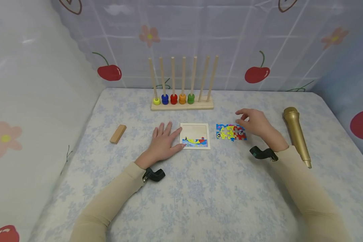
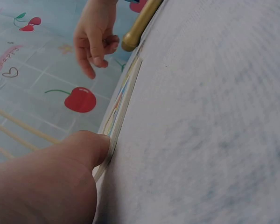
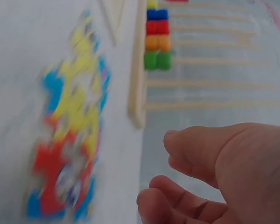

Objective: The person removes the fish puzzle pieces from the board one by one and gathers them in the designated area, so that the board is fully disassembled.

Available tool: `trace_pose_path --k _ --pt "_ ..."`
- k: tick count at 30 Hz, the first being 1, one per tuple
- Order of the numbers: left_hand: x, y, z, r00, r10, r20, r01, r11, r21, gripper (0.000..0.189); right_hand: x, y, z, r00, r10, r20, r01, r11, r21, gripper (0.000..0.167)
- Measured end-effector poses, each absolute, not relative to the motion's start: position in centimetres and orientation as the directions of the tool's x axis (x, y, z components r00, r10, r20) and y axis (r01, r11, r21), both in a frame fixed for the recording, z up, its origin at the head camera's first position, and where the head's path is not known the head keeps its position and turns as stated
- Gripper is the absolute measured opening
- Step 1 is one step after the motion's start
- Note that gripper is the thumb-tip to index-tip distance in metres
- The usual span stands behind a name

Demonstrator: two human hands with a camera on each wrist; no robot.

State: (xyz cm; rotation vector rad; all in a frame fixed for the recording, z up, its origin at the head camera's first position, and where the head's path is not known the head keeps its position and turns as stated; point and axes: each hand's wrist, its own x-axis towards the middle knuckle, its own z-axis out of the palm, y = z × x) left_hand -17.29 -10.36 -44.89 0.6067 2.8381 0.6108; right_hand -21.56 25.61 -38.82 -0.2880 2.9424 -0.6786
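A white-framed puzzle board [image 1: 195, 125] lies flat on the table, with colourful pieces fitted along its lower part and bare backing above them. Fingers spread, my left hand [image 1: 162, 145] rests at the board's left side; its thumb touches the frame near the lower left corner. Just right of the board are several loose jigsaw pieces [image 1: 231, 133] in yellow, red and blue, grouped closely together. Above their right end hovers my right hand [image 1: 256, 125], its fingers loosely bent. In the right wrist view nothing shows between its thumb and fingers [image 3: 154, 205].
Behind the board stands a wooden peg rack [image 1: 182, 107] with tall upright rods and coloured beads at the base of several. A small wooden block [image 1: 118, 134] lies at the left. On the right, a gold microphone [image 1: 297, 134] lies beside my right forearm.
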Motion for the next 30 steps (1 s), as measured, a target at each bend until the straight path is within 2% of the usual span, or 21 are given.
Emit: trace_pose_path --k 7,11,16,22,30 --pt "-17.3 -10.4 -44.9 -0.902 0.423 -0.089 0.351 0.836 0.422 0.073 -21.9 19.5 -37.8 -0.937 -0.343 -0.064 -0.272 0.833 -0.483 0.042" --pt "-17.4 -10.3 -45.0 -0.902 0.42 -0.099 0.347 0.843 0.412 0.073 -21.6 16.1 -38.3 -0.896 -0.44 -0.055 -0.358 0.791 -0.497 0.039" --pt "-17.5 -10.3 -45.1 -0.901 0.421 -0.107 0.35 0.85 0.394 0.073 -21.1 12.8 -39.3 -0.838 -0.534 -0.111 -0.406 0.747 -0.526 0.039" --pt "-17.5 -10.4 -45.2 -0.899 0.43 -0.085 0.364 0.841 0.399 0.071 -20.6 10.9 -40.8 -0.795 -0.591 -0.138 -0.437 0.714 -0.547 0.04" --pt "-17.4 -10.4 -45.1 -0.899 0.431 -0.081 0.369 0.843 0.392 0.072 -19.8 10.5 -42.0 -0.783 -0.617 -0.071 -0.501 0.696 -0.515 0.039"
